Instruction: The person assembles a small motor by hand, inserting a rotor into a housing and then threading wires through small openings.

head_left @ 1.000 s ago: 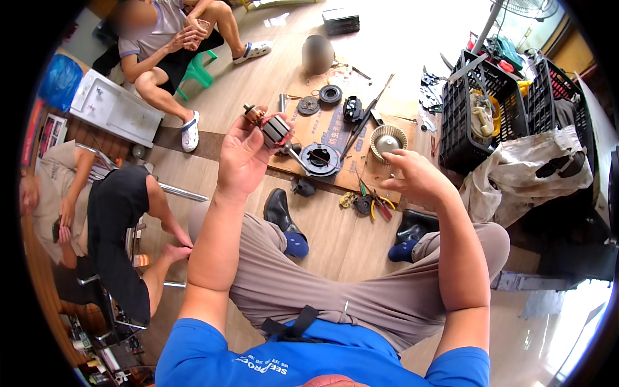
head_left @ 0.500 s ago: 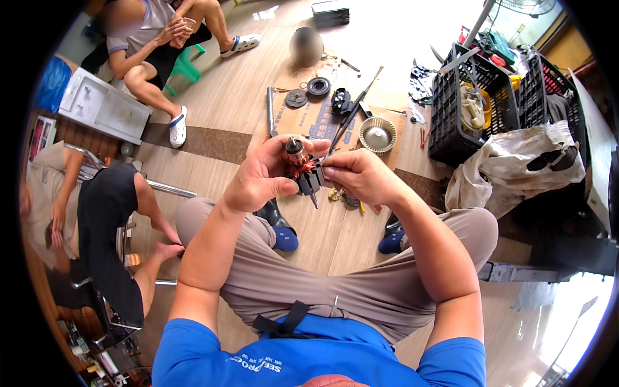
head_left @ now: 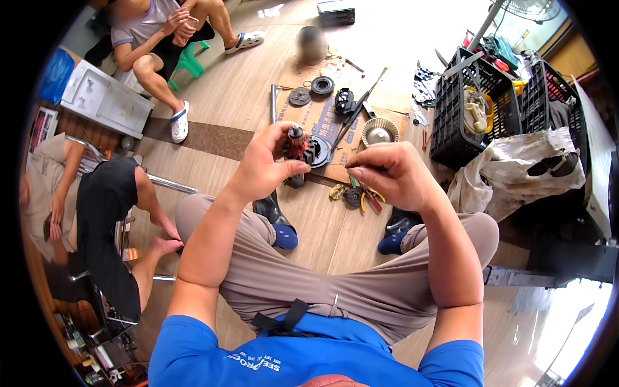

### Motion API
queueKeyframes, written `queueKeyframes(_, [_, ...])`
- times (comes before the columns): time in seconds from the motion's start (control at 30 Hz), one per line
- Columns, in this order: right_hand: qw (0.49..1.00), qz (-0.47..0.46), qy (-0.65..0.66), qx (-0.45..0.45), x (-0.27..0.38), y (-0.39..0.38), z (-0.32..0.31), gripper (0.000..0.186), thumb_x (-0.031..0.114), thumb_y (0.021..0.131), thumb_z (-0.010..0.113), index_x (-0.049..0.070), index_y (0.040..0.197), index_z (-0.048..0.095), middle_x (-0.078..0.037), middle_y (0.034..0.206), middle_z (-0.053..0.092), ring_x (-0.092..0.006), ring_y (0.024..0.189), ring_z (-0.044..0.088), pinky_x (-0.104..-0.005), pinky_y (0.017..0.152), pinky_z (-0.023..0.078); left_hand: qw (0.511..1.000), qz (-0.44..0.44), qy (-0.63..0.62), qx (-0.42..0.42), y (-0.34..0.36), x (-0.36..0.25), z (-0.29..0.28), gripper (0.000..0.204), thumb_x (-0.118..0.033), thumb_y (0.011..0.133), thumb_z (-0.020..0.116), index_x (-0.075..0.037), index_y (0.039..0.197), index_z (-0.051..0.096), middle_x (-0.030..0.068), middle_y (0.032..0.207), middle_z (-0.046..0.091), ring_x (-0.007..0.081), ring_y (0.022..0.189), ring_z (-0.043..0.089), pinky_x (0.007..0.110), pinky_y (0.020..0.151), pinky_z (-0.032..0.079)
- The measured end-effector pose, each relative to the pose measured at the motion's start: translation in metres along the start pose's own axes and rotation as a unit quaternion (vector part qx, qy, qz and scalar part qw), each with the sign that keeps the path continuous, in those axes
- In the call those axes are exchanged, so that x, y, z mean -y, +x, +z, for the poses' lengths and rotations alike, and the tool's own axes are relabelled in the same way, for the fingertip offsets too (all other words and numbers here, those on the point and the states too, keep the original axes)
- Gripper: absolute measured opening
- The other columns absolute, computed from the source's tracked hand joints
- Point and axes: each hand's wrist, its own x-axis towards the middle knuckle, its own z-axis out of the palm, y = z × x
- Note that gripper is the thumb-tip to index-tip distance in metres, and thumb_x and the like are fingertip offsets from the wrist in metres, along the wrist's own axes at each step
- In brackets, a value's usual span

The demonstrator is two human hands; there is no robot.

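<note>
My left hand (head_left: 258,169) is closed round a motor armature (head_left: 298,146) with a copper-coloured and dark core, its shaft end pointing up between thumb and fingers. To the right and apart from it, my right hand (head_left: 398,173) is held in a pinch. Something small and dark seems to show at its fingertips, too small to name. Below both hands lies a cardboard sheet (head_left: 284,116). On it rest a grey ring-shaped part (head_left: 318,155), partly hidden by the armature, and a pale finned fan wheel (head_left: 380,131).
Pliers (head_left: 372,201) and small parts lie on the floor between my feet. Round parts (head_left: 322,86) and a black block (head_left: 345,100) sit farther off. Black crates (head_left: 445,129) and a stained cloth (head_left: 503,171) stand right. Two people sit at the left; a white cabinet (head_left: 97,93) is near them.
My right hand has come away from the armature and moved right, still pinching. The armature stays in my left hand, turned somewhat. The grey ring and the pliers now show between the hands.
</note>
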Motion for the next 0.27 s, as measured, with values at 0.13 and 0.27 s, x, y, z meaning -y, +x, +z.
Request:
queueKeyframes(0.13, [0.998, -0.016, -0.049, 0.036, 0.01, -0.003, 0.006, 0.009, 0.008, 0.091, 0.067, 0.0, 0.086, 0.07, -0.008, 0.065, 0.061, -0.0188, 0.058, 0.066, -0.0337, 0.057, 0.051, 0.994, 0.057, -0.007, -0.094, 0.008, 0.015, -0.006, 0.053, -0.006, 0.085, 0.078, 0.0, 0.129, 0.05, 0.0066, 0.117, 0.063, 0.0142, 0.107, 0.061, 0.03, 0.096, 0.051])
queueKeyframes(0.27, [0.985, 0.043, -0.166, 0.009, 0.007, -0.004, 0.006, 0.016, 0.019, 0.087, 0.069, 0.004, 0.082, 0.068, -0.012, 0.075, 0.066, -0.0304, 0.076, 0.066, -0.041, 0.066, 0.052, 0.975, 0.085, -0.14, -0.15, 0.017, 0.032, -0.025, 0.046, -0.015, 0.094, 0.07, -0.001, 0.132, 0.047, 0.0124, 0.129, 0.058, 0.0228, 0.111, 0.062, 0.041, 0.101, 0.051])
